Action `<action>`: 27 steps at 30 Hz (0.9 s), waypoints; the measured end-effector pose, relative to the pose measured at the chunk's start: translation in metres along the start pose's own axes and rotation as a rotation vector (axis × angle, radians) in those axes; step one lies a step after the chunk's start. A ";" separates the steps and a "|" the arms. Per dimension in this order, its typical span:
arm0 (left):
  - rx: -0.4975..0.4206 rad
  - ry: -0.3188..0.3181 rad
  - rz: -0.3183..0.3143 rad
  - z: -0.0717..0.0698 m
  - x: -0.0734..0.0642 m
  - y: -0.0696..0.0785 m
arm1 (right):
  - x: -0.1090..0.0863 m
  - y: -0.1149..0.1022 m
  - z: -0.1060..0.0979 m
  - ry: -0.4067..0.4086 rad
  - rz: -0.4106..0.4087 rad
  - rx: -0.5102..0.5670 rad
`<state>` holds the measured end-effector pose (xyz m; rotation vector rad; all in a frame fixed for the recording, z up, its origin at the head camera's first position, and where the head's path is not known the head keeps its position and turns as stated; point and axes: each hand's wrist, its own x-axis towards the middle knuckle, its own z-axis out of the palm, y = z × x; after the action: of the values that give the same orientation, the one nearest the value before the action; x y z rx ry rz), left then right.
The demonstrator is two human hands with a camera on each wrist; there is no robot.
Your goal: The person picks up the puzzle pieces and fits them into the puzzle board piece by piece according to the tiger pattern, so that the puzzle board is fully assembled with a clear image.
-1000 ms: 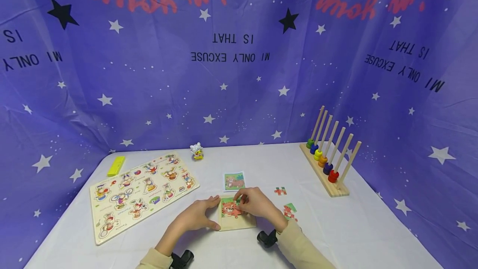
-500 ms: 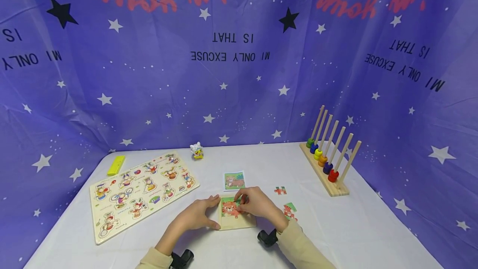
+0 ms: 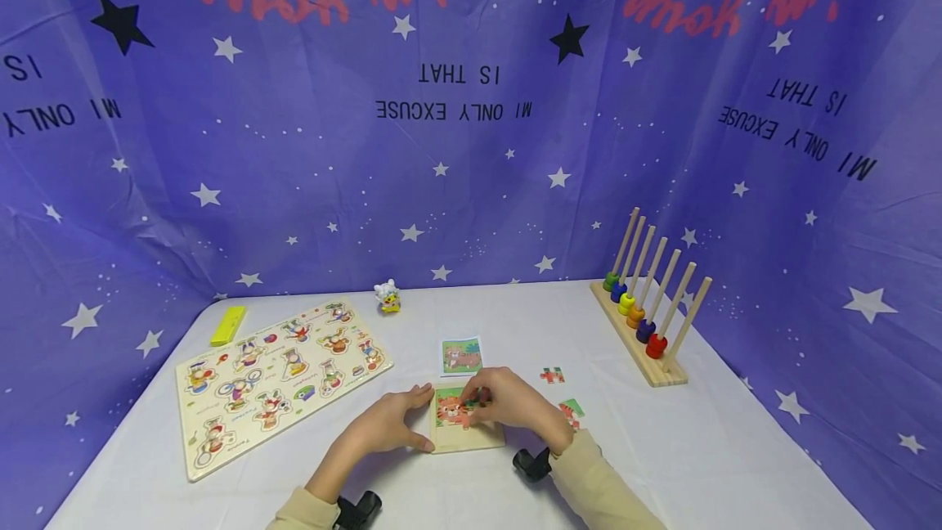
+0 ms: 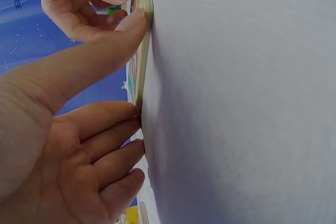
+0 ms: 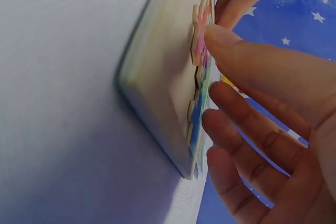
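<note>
Slightly shifted, the right hand (image 3: 511, 399), fingers relaxed, touches the puzzle (image 3: 450, 410) beneath its thumb.

Dressed in plain beige sleeves (image 3: 605, 487), faintly creased by the cuffs (image 3: 576, 455). Fitted left and right with black wrist cameras (image 3: 359, 511) (stubby, rounded at the end, much alike), close to the cuffs.

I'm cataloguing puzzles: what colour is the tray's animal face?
Animal face: orange-red, clearest in head view.

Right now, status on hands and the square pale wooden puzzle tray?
Left hand touching tray edge. Right hand on red tiger-print pieces, hiding some. Two loose red-green jigsaw pieces right of tray.
</note>
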<state>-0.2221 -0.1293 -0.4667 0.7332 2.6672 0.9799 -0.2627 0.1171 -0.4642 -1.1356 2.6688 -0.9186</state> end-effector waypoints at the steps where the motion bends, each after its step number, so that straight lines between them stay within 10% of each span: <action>1: 0.000 0.001 0.001 0.000 0.000 0.000 | 0.000 0.000 0.000 -0.003 0.002 -0.007; 27: -0.020 -0.012 -0.006 0.000 0.000 0.001 | -0.001 0.002 0.002 0.000 0.045 -0.011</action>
<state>-0.2220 -0.1288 -0.4659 0.7248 2.6433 0.9965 -0.2621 0.1177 -0.4674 -1.0733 2.6911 -0.8979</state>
